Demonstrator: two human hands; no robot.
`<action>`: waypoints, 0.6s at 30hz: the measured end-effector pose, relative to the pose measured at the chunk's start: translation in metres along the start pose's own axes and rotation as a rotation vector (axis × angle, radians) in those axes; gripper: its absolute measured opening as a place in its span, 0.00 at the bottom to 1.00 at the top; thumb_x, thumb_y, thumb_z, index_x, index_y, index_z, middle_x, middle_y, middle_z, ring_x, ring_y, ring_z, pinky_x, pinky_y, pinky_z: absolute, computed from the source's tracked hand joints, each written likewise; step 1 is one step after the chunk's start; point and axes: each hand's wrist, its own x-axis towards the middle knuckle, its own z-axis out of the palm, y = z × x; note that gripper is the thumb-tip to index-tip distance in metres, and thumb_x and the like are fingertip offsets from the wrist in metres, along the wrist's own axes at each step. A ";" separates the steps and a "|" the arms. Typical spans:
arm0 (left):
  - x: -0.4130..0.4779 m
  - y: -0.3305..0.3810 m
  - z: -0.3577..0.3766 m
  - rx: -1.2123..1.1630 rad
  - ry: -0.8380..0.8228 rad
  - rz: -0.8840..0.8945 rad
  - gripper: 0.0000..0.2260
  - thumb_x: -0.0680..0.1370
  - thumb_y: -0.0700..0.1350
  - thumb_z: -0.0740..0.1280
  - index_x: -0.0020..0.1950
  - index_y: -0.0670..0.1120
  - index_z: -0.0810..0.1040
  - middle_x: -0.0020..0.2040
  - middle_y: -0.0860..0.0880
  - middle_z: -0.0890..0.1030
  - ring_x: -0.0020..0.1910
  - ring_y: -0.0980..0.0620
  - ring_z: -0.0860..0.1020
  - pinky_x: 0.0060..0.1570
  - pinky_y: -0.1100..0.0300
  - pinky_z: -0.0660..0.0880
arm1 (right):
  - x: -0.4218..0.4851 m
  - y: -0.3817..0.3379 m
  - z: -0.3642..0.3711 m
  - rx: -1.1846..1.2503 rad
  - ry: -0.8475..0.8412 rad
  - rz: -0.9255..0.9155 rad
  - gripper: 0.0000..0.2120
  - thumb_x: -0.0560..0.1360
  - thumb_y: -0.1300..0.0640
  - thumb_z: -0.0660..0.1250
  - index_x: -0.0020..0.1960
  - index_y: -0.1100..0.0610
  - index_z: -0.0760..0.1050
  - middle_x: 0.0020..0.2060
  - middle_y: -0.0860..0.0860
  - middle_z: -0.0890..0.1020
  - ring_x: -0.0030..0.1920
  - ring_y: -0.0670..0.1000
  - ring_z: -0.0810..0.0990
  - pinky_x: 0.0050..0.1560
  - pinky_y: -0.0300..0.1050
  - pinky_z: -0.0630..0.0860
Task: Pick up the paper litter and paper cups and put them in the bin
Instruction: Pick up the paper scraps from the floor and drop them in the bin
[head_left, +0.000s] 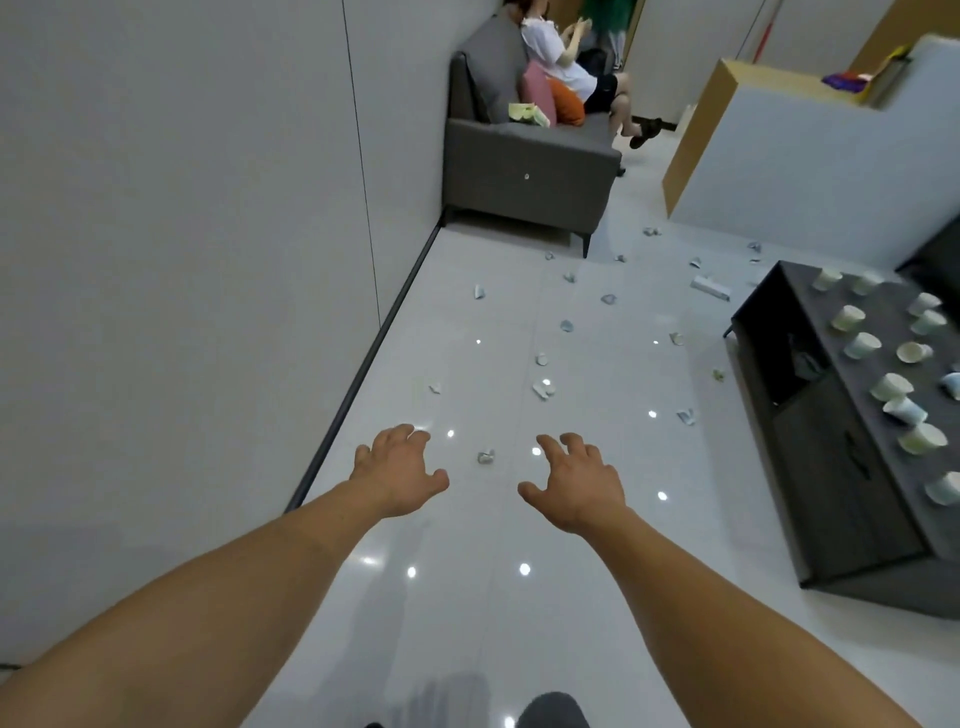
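Head camera looks forward, down across floor (467, 597)

Right edge crops the cabinet (841, 493) and outermost paper cups (944, 489).

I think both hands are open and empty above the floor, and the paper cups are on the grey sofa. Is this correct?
Not quite. In the head view the paper cups are on the dark cabinet, not the grey sofa. The left hand and right hand are open and empty above the floor.
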 end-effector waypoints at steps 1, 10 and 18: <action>0.013 0.003 -0.004 -0.001 -0.009 0.000 0.31 0.76 0.60 0.60 0.76 0.51 0.59 0.77 0.49 0.57 0.75 0.47 0.56 0.71 0.47 0.55 | 0.012 0.004 -0.003 -0.008 -0.011 -0.003 0.35 0.75 0.35 0.58 0.78 0.46 0.52 0.75 0.52 0.59 0.72 0.57 0.62 0.63 0.54 0.67; 0.143 0.046 -0.039 -0.055 -0.026 -0.095 0.31 0.77 0.59 0.61 0.76 0.49 0.58 0.77 0.49 0.58 0.75 0.47 0.57 0.72 0.48 0.57 | 0.173 0.061 -0.045 -0.042 -0.043 -0.081 0.36 0.75 0.36 0.60 0.77 0.47 0.52 0.74 0.53 0.60 0.70 0.57 0.64 0.61 0.54 0.69; 0.225 0.052 -0.057 -0.166 -0.045 -0.208 0.31 0.77 0.58 0.61 0.77 0.48 0.57 0.76 0.48 0.59 0.74 0.46 0.59 0.71 0.48 0.60 | 0.289 0.063 -0.076 -0.112 -0.137 -0.214 0.36 0.75 0.38 0.62 0.77 0.47 0.52 0.73 0.53 0.61 0.69 0.57 0.64 0.59 0.52 0.70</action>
